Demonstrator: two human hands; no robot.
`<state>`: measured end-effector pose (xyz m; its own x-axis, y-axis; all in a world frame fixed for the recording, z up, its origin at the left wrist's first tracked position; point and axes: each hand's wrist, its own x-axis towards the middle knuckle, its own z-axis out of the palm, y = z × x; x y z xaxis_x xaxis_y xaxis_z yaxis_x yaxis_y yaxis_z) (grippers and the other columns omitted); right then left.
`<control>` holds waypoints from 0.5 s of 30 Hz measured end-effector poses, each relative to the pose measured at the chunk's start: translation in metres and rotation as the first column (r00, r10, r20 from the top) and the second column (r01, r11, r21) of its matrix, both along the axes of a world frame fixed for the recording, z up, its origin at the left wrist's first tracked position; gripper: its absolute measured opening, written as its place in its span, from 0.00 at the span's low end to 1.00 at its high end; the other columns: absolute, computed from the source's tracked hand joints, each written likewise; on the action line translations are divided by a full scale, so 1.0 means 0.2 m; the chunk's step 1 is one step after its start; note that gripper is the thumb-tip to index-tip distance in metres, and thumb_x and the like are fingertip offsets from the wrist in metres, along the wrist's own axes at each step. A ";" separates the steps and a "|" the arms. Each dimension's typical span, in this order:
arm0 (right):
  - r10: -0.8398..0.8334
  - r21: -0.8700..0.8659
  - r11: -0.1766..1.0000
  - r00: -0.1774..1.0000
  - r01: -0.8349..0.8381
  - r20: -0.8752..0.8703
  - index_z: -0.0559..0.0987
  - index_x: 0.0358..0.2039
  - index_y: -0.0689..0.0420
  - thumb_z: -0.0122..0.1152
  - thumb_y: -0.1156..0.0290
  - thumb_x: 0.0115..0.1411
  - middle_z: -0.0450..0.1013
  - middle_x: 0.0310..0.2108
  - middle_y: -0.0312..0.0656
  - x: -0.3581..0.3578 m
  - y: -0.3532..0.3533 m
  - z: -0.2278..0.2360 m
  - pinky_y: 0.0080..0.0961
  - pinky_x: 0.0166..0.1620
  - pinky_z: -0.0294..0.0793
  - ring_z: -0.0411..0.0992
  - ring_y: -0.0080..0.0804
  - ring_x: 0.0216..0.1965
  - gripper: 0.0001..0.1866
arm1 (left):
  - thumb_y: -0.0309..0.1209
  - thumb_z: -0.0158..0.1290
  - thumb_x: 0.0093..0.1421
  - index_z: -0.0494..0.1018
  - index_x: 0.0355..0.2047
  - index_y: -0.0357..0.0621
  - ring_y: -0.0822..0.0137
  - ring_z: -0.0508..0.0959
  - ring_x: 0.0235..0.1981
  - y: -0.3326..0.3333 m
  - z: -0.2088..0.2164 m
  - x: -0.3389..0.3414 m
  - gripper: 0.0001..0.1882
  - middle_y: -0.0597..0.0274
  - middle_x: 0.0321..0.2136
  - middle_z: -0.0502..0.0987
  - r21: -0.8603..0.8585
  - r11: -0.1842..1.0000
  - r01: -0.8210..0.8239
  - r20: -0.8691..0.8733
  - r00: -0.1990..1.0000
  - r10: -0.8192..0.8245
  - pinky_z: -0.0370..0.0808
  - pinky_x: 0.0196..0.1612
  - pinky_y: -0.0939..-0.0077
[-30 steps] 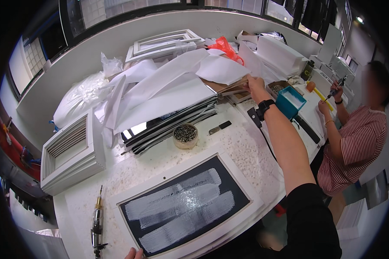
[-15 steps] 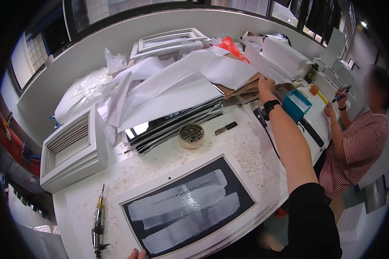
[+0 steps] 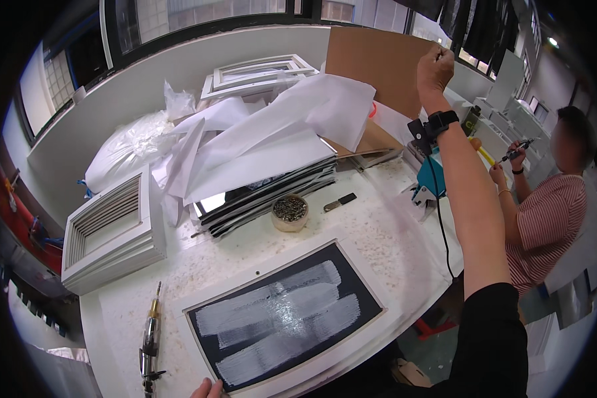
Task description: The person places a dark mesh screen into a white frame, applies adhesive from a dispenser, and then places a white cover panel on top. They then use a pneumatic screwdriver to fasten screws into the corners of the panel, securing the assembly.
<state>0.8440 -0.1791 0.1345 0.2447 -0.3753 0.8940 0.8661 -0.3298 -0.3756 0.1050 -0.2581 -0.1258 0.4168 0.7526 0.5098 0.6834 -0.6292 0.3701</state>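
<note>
My right hand [image 3: 436, 68] is raised at the upper right, its fingers closed on the edge of a brown cardboard sheet [image 3: 371, 69] that stands upright over the pile. At the lower edge, the fingertips of my left hand [image 3: 207, 389] rest against the near left corner of a white frame [image 3: 368, 265]; the rest of that hand is out of the picture. Set in this frame is a dark panel [image 3: 209, 355] with broad whitish streaks brushed across it. To its left lies a powered screwdriver [image 3: 150, 341].
A tub of small screws [image 3: 290, 212] and a short scraper-like blade [image 3: 340, 202] lie beyond the frame. Stacked dark-edged panels [image 3: 265, 192], white sheets [image 3: 245, 149] and louvred frames [image 3: 113, 219] fill the back and left. A co-worker [image 3: 557, 205] stands at the right by a teal bin [image 3: 429, 179].
My right hand has risen from the pile and lifted the cardboard sheet upright. The white sheet on the pile has shifted. My left hand stays at the frame's corner.
</note>
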 end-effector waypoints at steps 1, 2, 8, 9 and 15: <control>-0.002 0.001 1.000 0.999 0.002 0.053 0.77 0.37 0.66 0.56 0.62 0.69 0.78 0.34 0.58 -0.06 -0.06 0.09 0.47 0.45 0.76 0.77 0.58 0.38 0.17 | 0.19 0.53 0.61 0.80 0.49 0.38 0.43 0.77 0.48 0.00 0.01 0.00 0.16 0.43 0.48 0.79 -0.002 1.000 0.004 0.001 1.000 -0.004 0.74 0.53 0.53; 0.003 0.002 1.000 0.995 -0.003 0.103 0.78 0.37 0.66 0.56 0.62 0.69 0.78 0.34 0.58 -0.12 -0.10 0.17 0.47 0.44 0.75 0.77 0.58 0.38 0.17 | 0.20 0.53 0.61 0.80 0.48 0.39 0.43 0.77 0.48 -0.01 0.01 0.00 0.16 0.43 0.48 0.79 -0.004 1.000 0.000 -0.002 1.000 0.000 0.74 0.53 0.53; 0.447 -0.005 0.889 0.866 -0.458 0.223 0.81 0.43 0.63 0.62 0.54 0.69 0.80 0.37 0.40 -0.43 -0.48 0.33 0.23 0.43 0.75 0.76 0.25 0.37 0.21 | 0.20 0.47 0.56 0.76 0.50 0.34 0.41 0.73 0.53 -0.01 -0.13 -0.07 0.20 0.40 0.51 0.75 0.082 0.993 -0.081 0.044 0.996 0.078 0.70 0.57 0.49; 0.436 0.025 0.896 0.891 -0.442 0.125 0.81 0.43 0.62 0.62 0.57 0.70 0.81 0.38 0.40 -0.69 -0.56 0.27 0.20 0.43 0.76 0.77 0.22 0.39 0.18 | 0.21 0.48 0.57 0.75 0.52 0.33 0.42 0.73 0.53 -0.02 -0.11 -0.05 0.21 0.41 0.52 0.74 0.056 0.994 -0.092 0.123 0.989 0.084 0.70 0.58 0.49; 0.325 -0.312 0.919 0.912 -0.242 0.248 0.78 0.52 0.65 0.56 0.65 0.73 0.78 0.48 0.44 -1.34 -0.91 -0.01 0.25 0.45 0.83 0.80 0.31 0.42 0.16 | 0.52 0.36 0.75 0.61 0.68 0.33 0.58 0.79 0.52 -0.06 0.15 -0.01 0.36 0.43 0.58 0.73 -0.414 0.789 0.453 0.830 0.544 0.123 0.81 0.50 0.66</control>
